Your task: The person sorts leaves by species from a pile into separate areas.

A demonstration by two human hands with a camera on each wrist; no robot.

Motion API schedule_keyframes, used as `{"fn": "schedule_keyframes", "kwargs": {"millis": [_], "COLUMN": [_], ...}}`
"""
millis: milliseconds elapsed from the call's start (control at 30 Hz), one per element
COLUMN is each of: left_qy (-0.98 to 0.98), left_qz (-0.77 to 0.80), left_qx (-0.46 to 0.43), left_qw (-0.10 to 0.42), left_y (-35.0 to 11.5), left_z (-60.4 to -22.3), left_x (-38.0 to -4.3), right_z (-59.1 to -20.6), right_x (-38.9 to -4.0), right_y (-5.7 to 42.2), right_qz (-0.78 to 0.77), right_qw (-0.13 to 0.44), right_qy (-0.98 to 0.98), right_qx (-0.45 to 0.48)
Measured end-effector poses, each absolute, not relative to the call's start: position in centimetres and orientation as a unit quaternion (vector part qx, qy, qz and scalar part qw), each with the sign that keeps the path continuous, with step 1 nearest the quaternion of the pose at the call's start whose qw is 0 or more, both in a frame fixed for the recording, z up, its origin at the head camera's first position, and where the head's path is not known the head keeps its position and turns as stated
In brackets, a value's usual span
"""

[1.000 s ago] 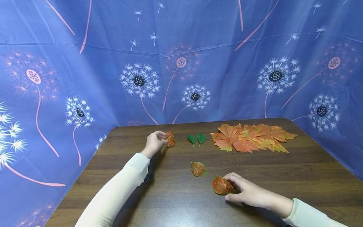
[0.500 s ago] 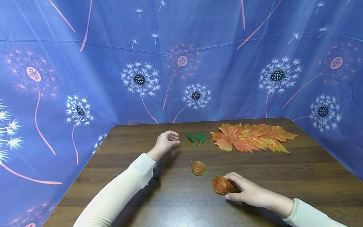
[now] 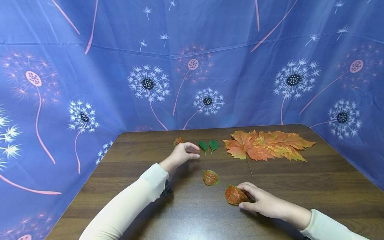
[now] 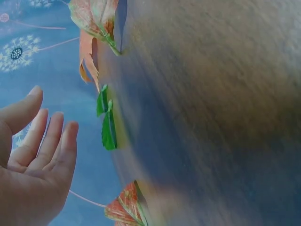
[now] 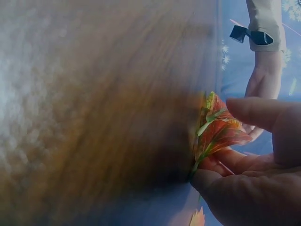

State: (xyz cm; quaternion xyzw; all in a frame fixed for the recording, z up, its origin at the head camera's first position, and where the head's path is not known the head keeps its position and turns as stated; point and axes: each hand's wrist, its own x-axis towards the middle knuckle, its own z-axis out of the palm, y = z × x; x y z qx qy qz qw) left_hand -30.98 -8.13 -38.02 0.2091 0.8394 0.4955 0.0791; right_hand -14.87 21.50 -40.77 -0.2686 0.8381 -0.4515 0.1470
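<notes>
My left hand point(image 3: 182, 154) hovers over the table's middle with loosely bent fingers, holding nothing. Partly hidden behind it lies a red-orange leaf point(image 3: 179, 141). Just right of its fingertips are two small green leaves point(image 3: 203, 145), also seen in the left wrist view. A red leaf with green edges point(image 3: 210, 178) lies by itself in front of them. At the front right, my right hand point(image 3: 264, 202) rests low on the table, its thumb and fingers curled about red-green leaves point(image 3: 233, 195). In the right wrist view these leaves point(image 5: 218, 132) overlap, stems showing between thumb and fingers.
Large orange maple leaves point(image 3: 264, 146) overlap at the back right, one stem pointing forward. The brown wooden table point(image 3: 300, 180) ends at a blue curtain point(image 3: 234, 83) with a dandelion print. A black strap point(image 3: 167, 189) sits at the left wrist.
My left hand has let go of the red-orange leaves at the back left and moved right and toward the front. The right hand stays in place with its leaves.
</notes>
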Motion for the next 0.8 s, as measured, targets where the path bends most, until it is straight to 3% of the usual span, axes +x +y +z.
{"fn": "schedule_keyframes", "kwargs": {"millis": [500, 800], "left_qy": [0.816, 0.839], "left_qz": [0.444, 0.381], "left_qx": [0.301, 0.321], "left_qw": [0.215, 0.22], "left_y": [-6.4, -6.3], "left_z": [-38.6, -38.7], "left_x": [-29.2, -28.4], "right_z": [-41.0, -40.7], "right_x": [-15.0, -14.8], "right_y": [21.4, 21.2], "right_qz": [-0.412, -0.392], "right_qw": [0.114, 0.118], "right_qy": [0.86, 0.874], "right_qx": [-0.279, -0.263]}}
